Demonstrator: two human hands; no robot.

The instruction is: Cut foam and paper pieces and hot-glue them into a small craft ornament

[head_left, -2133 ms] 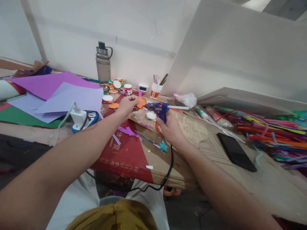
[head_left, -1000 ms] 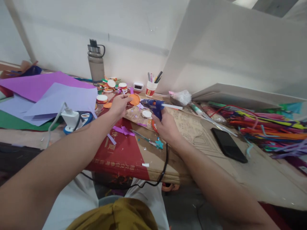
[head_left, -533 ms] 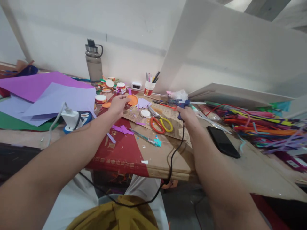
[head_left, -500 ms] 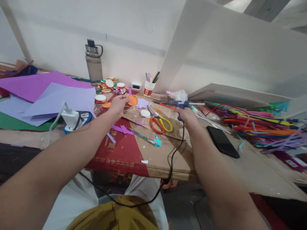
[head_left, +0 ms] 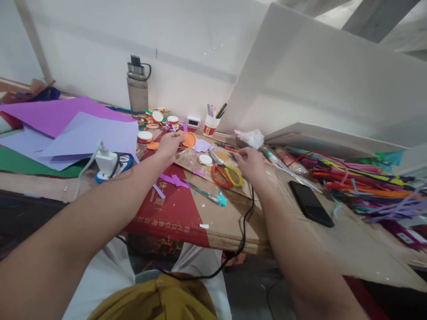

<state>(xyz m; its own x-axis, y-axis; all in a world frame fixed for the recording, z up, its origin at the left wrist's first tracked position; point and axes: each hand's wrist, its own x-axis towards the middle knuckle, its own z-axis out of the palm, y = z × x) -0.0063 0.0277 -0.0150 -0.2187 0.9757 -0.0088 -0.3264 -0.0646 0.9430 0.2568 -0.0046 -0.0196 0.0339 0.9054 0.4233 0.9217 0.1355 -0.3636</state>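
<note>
My left hand (head_left: 169,146) pinches an orange disc (head_left: 189,139) by its left edge, just above the table. Curled fingers of my right hand (head_left: 249,163) close around a glue gun, which the hand hides almost wholly. Its black cable (head_left: 246,222) runs down from that hand over the table edge. Between the hands lie a white round lid (head_left: 205,159), scissors (head_left: 223,174) with one red and one yellow handle, and a stack of lilac paper pieces (head_left: 203,145). Nearer me are a pen-like tool (head_left: 205,192) and purple paper strips (head_left: 176,179).
Large purple and lilac sheets (head_left: 96,133) and a power strip (head_left: 125,162) are at left. Behind stand a water bottle (head_left: 138,89) and a pen cup (head_left: 211,126). A phone (head_left: 310,203) and many coloured pipe cleaners (head_left: 363,178) lie at right.
My right hand has shifted left, and the blue glue gun body and white stick seen before are now hidden by it. The left hand still holds the orange disc. The view has shifted slightly.
</note>
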